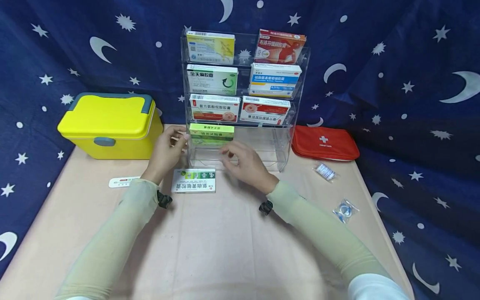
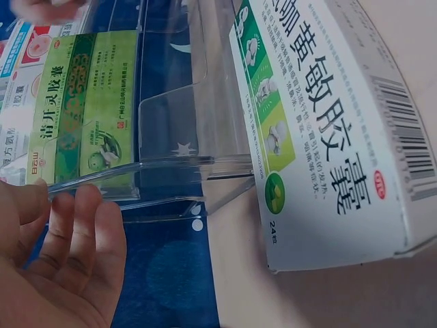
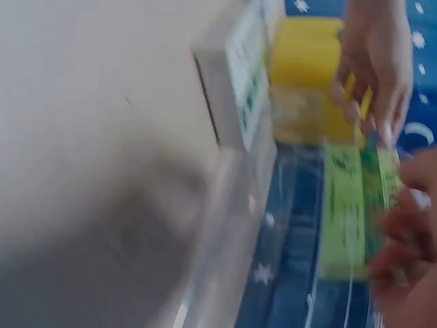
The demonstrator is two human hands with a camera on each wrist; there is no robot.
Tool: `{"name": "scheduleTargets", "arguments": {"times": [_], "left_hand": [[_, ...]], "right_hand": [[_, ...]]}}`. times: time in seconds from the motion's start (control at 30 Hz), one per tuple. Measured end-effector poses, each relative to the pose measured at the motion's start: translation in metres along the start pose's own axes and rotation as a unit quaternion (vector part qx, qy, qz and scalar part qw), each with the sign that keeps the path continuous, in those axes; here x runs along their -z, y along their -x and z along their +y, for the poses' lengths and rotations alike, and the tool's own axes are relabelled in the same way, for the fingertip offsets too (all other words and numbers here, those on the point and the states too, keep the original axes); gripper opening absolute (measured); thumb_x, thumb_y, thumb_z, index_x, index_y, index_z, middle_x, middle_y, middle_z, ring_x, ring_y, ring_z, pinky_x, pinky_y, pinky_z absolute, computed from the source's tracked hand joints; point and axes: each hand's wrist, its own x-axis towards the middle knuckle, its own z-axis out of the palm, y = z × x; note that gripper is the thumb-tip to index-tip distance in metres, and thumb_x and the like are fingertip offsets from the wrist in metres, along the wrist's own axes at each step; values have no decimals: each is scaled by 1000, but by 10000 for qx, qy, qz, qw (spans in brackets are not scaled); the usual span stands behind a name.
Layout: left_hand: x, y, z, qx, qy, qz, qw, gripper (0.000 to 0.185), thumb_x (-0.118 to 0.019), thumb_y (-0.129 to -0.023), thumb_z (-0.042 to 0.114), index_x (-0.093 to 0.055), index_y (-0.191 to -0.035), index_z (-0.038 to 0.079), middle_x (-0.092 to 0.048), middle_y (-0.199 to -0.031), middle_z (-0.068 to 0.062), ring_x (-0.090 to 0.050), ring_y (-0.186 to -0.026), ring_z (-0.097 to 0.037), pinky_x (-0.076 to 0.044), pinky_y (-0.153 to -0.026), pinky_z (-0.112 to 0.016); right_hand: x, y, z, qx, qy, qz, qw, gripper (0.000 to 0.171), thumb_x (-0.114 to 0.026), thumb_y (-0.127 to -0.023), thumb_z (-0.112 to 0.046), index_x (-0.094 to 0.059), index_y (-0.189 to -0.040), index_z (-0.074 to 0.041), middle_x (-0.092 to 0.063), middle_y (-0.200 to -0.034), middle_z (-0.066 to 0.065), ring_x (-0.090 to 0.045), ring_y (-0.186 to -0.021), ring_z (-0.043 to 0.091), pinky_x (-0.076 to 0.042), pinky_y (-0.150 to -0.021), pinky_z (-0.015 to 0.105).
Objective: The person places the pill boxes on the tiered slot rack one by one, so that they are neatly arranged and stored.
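A clear display rack (image 1: 258, 156) stands at the back, medicine boxes on its tiers. My left hand (image 1: 169, 152) pinches the rack's left side edge; in the left wrist view the thumb and fingers (image 2: 92, 225) meet at that clear edge. A green medicine box (image 1: 211, 134) sits at the left of the lowest tier. Just below its right end is my right hand (image 1: 245, 162), fingers loosely bent, with nothing visible in them. The right wrist view is blurred there. On the table in front of the rack lies a white and green capsule box (image 1: 193, 181).
At the left stands a yellow lidded case (image 1: 108, 125), a white flat stick (image 1: 123, 182) before it. Right of the rack lie a red first aid pouch (image 1: 325, 143), a small wrapped packet (image 1: 325, 171) and a bagged blue and clear item (image 1: 345, 211). A star-patterned cloth (image 1: 405, 125) hangs behind.
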Motion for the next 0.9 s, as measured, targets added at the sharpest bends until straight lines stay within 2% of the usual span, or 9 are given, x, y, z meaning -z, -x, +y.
{"name": "scheduleTargets", "arguments": {"times": [0.07,0.17,0.3,0.4,0.5,0.6,0.7,0.8,0.9], "left_hand": [[0,0,0,-3,11,7,10000,30,-60,-105,21,-59,-130,6,-61,-106,-13,-67,-87,-30,-60,-75,-41],[-1,0,0,45,-2,-20,10000,31,-60,-105,22,-59,-131,6,-60,-106,-13,-67,-87,-30,-61,-76,-43],[-2,0,0,83,24,-75,9999,31,-60,-105,23,-59,-131,7,-59,-107,-13,-67,-88,-30,-61,-78,-48],[-2,-1,-1,60,53,-93,9999,32,-59,-105,23,-58,-131,6,-59,-107,-14,-67,-88,-30,-61,-78,-48],[-1,0,-1,27,-1,-69,10000,32,-59,-105,24,-58,-131,6,-60,-106,-14,-68,-88,-31,-61,-74,-40],[-2,0,-2,-37,-48,-68,10000,32,-59,-105,24,-59,-130,5,-62,-105,-15,-69,-87,-32,-59,-69,-32],[-3,-1,-1,-63,-9,-96,9999,32,-60,-105,24,-59,-130,4,-63,-105,-15,-69,-87,-31,-60,-70,-34],[-3,-2,-2,-23,36,-88,10000,31,-59,-105,22,-58,-130,5,-62,-106,-14,-68,-87,-30,-61,-74,-40],[-2,-2,-2,3,49,-39,10000,30,-59,-105,22,-59,-130,5,-61,-106,-14,-68,-87,-30,-61,-76,-43]], "right_hand": [[-10,6,-4,-142,137,-801,9966,22,-71,-96,-19,-69,-118,-13,-65,-118,-3,-63,-97,16,-53,-83,30],[-26,13,-8,-342,530,-1851,9807,36,-73,-95,-30,-68,-128,-16,-60,-132,-2,-62,-107,16,-53,-85,32],[-42,19,-11,-379,1177,-2589,9580,52,-74,-93,-42,-65,-139,-19,-52,-148,4,-53,-129,20,-54,-92,40],[-48,23,-11,-315,1508,-2689,9508,52,-73,-93,-44,-64,-139,-21,-49,-152,4,-49,-135,22,-54,-95,41],[-49,27,-14,-271,1657,-2656,9494,49,-72,-94,-43,-66,-137,-22,-50,-151,3,-51,-133,22,-53,-96,41],[-42,36,-19,-314,1743,-2704,9463,47,-73,-93,-41,-67,-136,-22,-52,-149,4,-54,-129,23,-53,-94,42],[-32,50,-24,-347,1755,-2699,9461,47,-74,-92,-40,-68,-135,-23,-52,-149,4,-57,-123,23,-55,-87,41],[-24,62,-24,-434,1505,-2442,9570,47,-75,-91,-43,-69,-133,-22,-54,-146,3,-57,-120,21,-55,-84,38],[-21,71,-20,-889,872,-1932,9732,48,-75,-91,-43,-67,-132,-19,-60,-133,0,-59,-109,16,-53,-80,34]]}}
